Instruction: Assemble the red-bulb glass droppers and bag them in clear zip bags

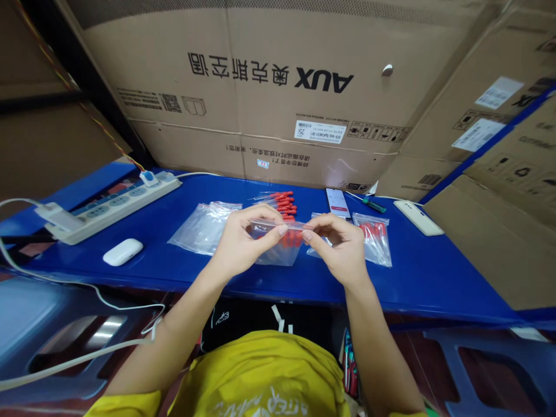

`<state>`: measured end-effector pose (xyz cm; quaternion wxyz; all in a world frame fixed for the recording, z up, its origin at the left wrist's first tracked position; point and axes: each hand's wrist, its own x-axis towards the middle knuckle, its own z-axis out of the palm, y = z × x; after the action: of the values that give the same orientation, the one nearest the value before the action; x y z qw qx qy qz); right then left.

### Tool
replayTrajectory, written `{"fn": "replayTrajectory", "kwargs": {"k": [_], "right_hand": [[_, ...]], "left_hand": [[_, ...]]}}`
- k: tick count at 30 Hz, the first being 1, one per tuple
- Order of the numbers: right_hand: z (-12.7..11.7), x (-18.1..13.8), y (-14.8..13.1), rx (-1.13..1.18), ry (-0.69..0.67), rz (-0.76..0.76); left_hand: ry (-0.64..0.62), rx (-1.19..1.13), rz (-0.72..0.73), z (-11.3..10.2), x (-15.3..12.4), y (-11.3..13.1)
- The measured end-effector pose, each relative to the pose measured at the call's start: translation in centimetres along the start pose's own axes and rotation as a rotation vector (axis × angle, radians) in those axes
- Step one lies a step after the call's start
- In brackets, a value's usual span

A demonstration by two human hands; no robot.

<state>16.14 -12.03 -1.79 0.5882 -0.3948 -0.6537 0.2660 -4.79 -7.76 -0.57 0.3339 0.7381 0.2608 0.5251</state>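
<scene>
A clear zip bag (pixel 275 256) is stretched between my two hands by its top edge, above the blue tabletop. My left hand (pixel 247 237) pinches the edge with thumb and fingers on one side, and my right hand (pixel 336 240) pinches it on the other. Red shows through the bag; whether that is inside or behind it, I cannot tell. Just beyond lie several red-handled screwdrivers (pixel 284 202) with thin shafts pointing left. Flat clear bags (pixel 202 229) are stacked left of my left hand. Right of my right hand rests a bag of red-handled tools (pixel 376 237).
On the blue table (pixel 417 278) are a power strip (pixel 117 202), a white earbud case (pixel 123 252), a lit phone (pixel 337 202), a green-handled screwdriver (pixel 371 202) and a pale phone (pixel 417 218). Cardboard (pixel 260 127) walls the back. A white cable (pixel 87 282) hangs at the left.
</scene>
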Motion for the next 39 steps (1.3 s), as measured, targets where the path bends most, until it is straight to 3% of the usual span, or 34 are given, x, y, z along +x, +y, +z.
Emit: {"fn": "replayTrajectory", "kwargs": {"k": [10, 19, 29, 34, 39], "right_hand": [[0.2, 0.0, -0.5, -0.062, -0.047, -0.038], [0.8, -0.1, -0.9, -0.120, -0.048, -0.113], [0.9, 0.0, -0.8, -0.175, -0.024, -0.123], [1.0, 0.2, -0.5, -0.140, 0.007, -0.055], [1.1, 0.2, 0.2, -0.016, -0.004, 0.075]], "left_hand": [[-0.057, -0.052, -0.040, 0.0, -0.1, -0.1], [-0.055, -0.022, 0.017, 0.0, -0.1, 0.6], [-0.105, -0.028, -0.048, -0.1, 0.1, 0.9], [-0.044, -0.058, -0.179, -0.3, 0.0, 0.3], [-0.004, -0.033, -0.173, -0.5, 0.0, -0.2]]}}
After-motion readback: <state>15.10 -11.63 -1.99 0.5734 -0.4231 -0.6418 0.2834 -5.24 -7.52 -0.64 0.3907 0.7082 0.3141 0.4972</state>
